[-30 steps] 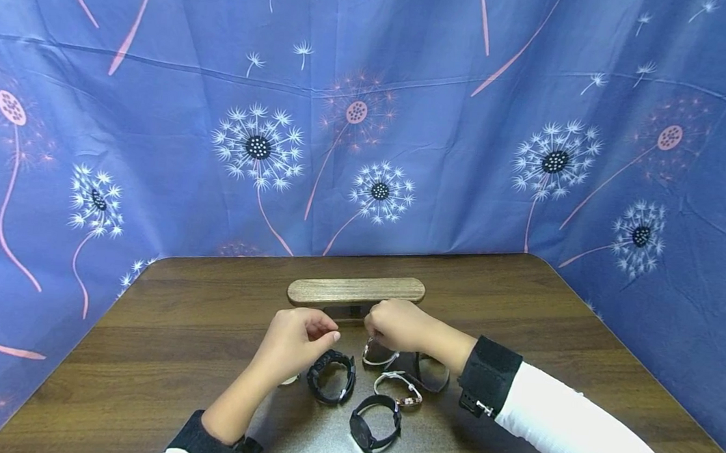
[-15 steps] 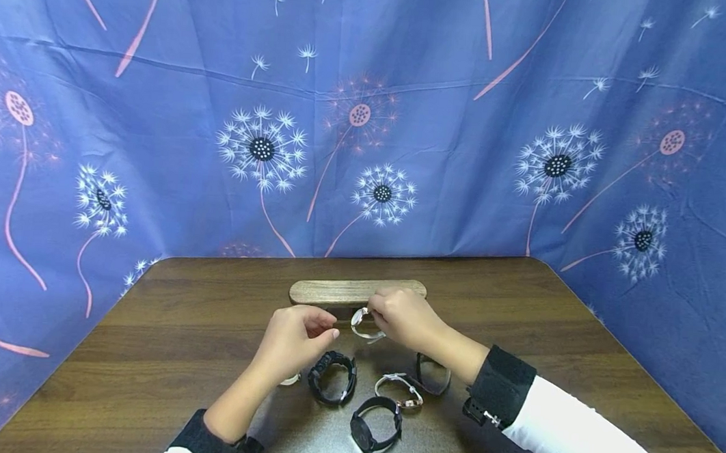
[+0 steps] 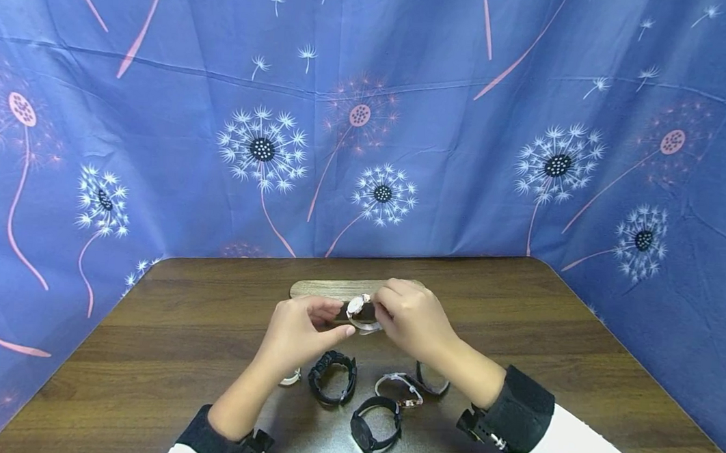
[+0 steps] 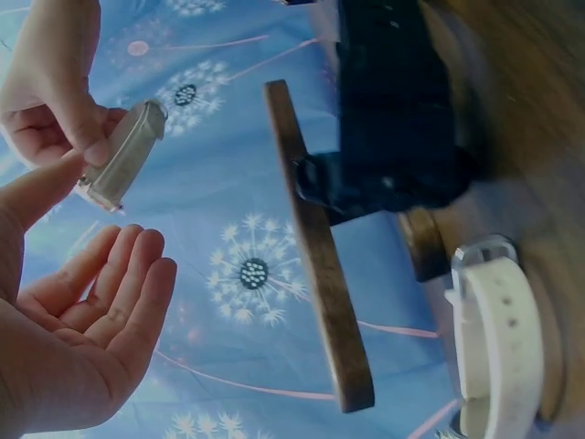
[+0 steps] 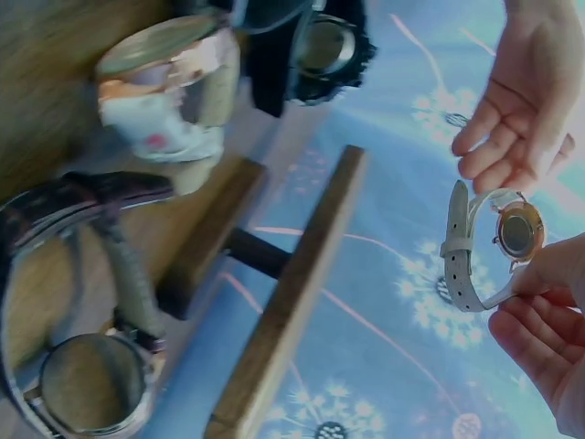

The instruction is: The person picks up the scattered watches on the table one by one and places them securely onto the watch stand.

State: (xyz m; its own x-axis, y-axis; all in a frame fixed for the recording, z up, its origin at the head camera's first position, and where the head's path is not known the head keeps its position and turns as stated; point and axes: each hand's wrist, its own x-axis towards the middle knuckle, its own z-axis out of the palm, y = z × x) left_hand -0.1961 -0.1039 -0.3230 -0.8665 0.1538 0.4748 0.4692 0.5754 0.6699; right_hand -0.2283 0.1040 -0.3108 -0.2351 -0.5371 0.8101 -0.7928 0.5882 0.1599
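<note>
White watch (image 3: pixel 355 305) has risen toward the stand (image 3: pixel 319 288)

My right hand (image 3: pixel 413 319) pinches its strap (image 5: pixel 460 261) before the stand; my left hand (image 3: pixel 299 329), fingers (image 4: pixel 146 302) loose, is just beside. That lone pinch slipping could drop it on the black watch (image 3: pixel 316 380) this side of the stand.

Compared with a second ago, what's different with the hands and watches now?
The right hand has lifted a white-strapped watch upward and slightly leftward, toward the left hand. The left hand has shifted a little toward that watch; I can't tell whether it touches. Nothing was visibly let go. The other watches on the table and the wooden stand look unmoved.
</note>
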